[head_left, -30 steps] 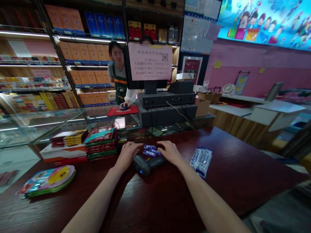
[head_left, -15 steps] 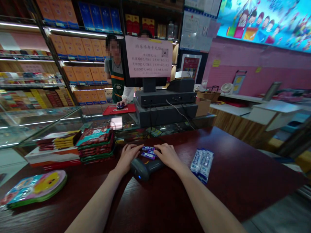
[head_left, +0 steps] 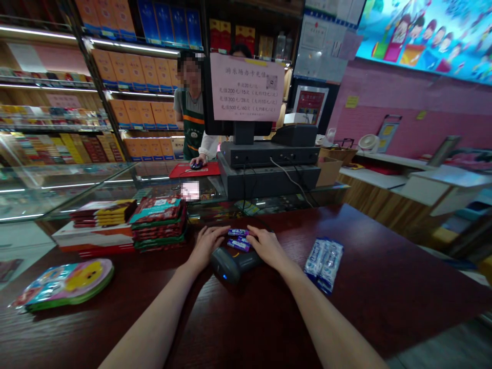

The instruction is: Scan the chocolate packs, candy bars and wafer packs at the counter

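Several small purple candy rolls (head_left: 239, 245) lie together on the dark wooden table, between my two hands. My left hand (head_left: 207, 243) rests at their left end, fingers stretched out and fingertips close to the top roll. From the other side, my right hand (head_left: 265, 244) reaches the right end of the rolls, its fingers extended and lying on the table. I cannot tell whether either hand presses on the rolls. Just in front of them, a dark grey barcode scanner (head_left: 226, 266) with a blue light lies on its side, its handle running towards my right wrist.
Blue-and-white packets (head_left: 325, 263) lie to the right. Stacked red-and-green snack bags (head_left: 159, 220), a white-orange box (head_left: 92, 237) and a duck-patterned pack (head_left: 73, 282) are on the left. Behind stand a glass counter and register (head_left: 269, 177); a person (head_left: 193, 120) there touches a mouse.
The whole view has shifted slightly, so things appear a little further right. My hands, the candy rolls and the scanner keep nearly the same places relative to each other.
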Motion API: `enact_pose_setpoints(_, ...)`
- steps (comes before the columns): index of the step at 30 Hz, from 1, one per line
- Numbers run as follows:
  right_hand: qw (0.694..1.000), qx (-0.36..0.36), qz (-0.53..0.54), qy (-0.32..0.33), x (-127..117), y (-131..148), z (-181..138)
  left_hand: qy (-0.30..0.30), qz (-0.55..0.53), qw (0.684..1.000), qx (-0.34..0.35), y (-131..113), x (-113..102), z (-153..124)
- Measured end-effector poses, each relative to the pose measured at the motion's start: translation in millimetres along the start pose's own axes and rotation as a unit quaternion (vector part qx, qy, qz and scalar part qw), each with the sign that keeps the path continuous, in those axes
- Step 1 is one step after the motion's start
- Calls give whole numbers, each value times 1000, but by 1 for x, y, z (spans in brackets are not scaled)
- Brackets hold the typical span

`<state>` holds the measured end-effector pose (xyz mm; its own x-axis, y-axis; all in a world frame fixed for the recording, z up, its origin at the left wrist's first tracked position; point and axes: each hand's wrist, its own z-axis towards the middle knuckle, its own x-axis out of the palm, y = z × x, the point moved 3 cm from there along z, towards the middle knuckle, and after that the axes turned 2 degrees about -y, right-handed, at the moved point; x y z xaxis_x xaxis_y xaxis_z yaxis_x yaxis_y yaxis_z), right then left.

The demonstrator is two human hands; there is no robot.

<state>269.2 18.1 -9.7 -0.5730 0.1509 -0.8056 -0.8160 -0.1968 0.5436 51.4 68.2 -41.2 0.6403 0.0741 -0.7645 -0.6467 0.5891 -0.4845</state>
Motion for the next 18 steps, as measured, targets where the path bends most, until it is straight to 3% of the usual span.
enact_pose_setpoints(5,998,-4,60,-11,-1,6,-2,-43,-89,994,-41,-1,-7,2)
enact_pose_setpoints(11,993,-8,110,-33,-1,15,-5,-94,-243,962,-82,-1,-11,-1)
enact_pose_setpoints(18,982,-51,164,-83,2,20,-7,-159,-260,947,-101,-11,-27,0)
